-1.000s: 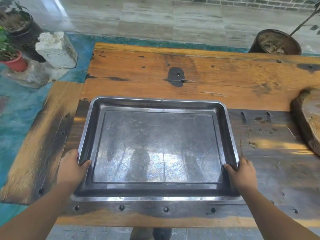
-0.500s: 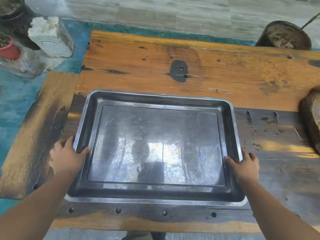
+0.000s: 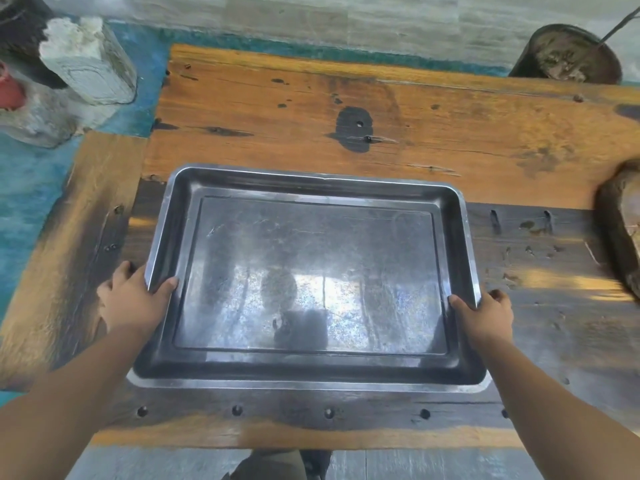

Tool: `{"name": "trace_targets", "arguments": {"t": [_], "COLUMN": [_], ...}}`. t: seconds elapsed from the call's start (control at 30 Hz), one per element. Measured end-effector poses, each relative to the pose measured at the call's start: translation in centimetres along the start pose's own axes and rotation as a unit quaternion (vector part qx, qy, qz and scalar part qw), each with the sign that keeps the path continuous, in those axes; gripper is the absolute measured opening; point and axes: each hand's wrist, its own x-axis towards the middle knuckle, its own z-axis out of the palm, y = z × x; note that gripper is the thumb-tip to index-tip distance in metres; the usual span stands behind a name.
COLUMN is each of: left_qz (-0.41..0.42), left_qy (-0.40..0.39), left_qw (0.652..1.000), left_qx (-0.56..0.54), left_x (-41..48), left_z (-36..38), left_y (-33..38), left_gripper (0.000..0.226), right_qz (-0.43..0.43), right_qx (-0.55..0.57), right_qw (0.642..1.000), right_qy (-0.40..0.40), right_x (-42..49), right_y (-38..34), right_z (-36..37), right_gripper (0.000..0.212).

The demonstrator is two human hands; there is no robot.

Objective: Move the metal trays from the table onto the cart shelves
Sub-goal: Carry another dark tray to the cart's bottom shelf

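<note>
A large rectangular metal tray (image 3: 311,188) with a dark, scratched, reflective floor lies on the worn wooden table (image 3: 381,109), near its front edge. My left hand (image 3: 133,299) grips the tray's left rim, thumb hooked inside the wall and fingers outside. On the opposite side, my right hand (image 3: 485,315) holds the right rim the same way. A second rim shows just under the tray's front edge, so it may rest on another tray. No cart is in view.
A white stone block (image 3: 86,60) and a red pot (image 3: 8,88) stand on the blue floor at the left. A dark round planter (image 3: 568,53) sits behind the table at the right. A thick wooden slab (image 3: 623,223) lies at the table's right edge.
Both hands have kept hold of the tray's side rims. The view has tilted down a little, and the tray appears slightly raised and closer to me.
</note>
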Motion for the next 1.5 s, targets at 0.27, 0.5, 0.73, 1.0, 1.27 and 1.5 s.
{"name": "trace_targets", "arguments": {"t": [0.27,0.5,0.73,1.0,1.27,1.5], "left_qz": [0.048,0.069,0.089,0.102,0.072,-0.018], "left_qy": [-0.038,-0.014,0.045,0.071,0.1,0.137], "left_qw": [0.995,0.991,0.978,0.953,0.94,0.931], "left_qx": [-0.077,-0.117,-0.182,-0.277,-0.318,-0.338], "left_x": [-0.2,-2.2,-7.9,-14.2,-16.2,-16.1], "left_z": [-5.4,-15.1,-24.9,-31.4,-34.0,-36.7], "left_y": [1.4,5.2,7.7,5.1,-3.5,-16.1], "left_gripper": [0.051,0.037,0.032,0.027,0.026,0.024], "right_qz": [-0.029,-0.072,-0.095,-0.156,-0.208,-0.287], "right_qx": [0.068,0.128,0.175,0.205,0.204,0.177], "right_qw": [0.997,0.989,0.98,0.966,0.957,0.941], "right_qy": [-0.033,-0.007,0.027,0.036,0.02,-0.021], "right_x": [-2.0,-4.5,-7.1,-12.4,-16.4,-22.2], "right_y": [-1.7,-3.8,-5.1,-6.4,-12.7,-24.3], "right_z": [-5.1,-14.9,-26.9,-33.5,-32.2,-27.8], "right_gripper": [0.047,0.034,0.035,0.019,0.024,0.017]}}
